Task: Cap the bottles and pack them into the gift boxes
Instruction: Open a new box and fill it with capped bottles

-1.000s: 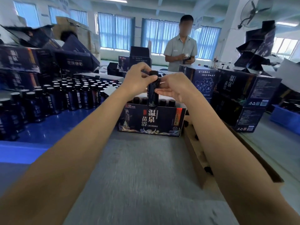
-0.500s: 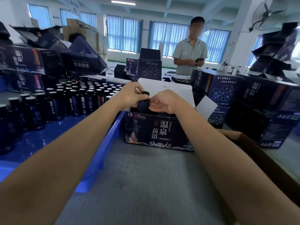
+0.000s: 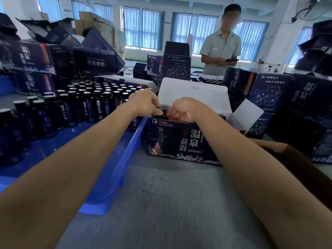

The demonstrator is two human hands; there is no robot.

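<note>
Fingers (image 3: 156,107) of your left hand (image 3: 143,103) curl over the black cap of the bottle (image 3: 162,110), gripping it at the top. The fingers (image 3: 172,114) of your right hand (image 3: 185,110) curl in against its right side and seem to pinch it too. The bottle stands upright at the left end of the open gift box (image 3: 181,142) in the middle of the frame, sunk so that only its cap shows above the front wall. I judge it capped and nearly seated.

Plenty is left. The blue tray (image 3: 125,159) at the left of the frame holds many rows of upright dark bottles (image 3: 89,103), with caps on as far as I can see.

Your hands and the front wall hide the inside of the gift box, so I cannot tell how many bottles it holds. Its white lid flap (image 3: 195,94) stands open behind your hands, so closing is yet to come. A brown carton (image 3: 296,159) sits on the grey worktop (image 3: 170,203) at the right edge; its contents are hidden.
</note>
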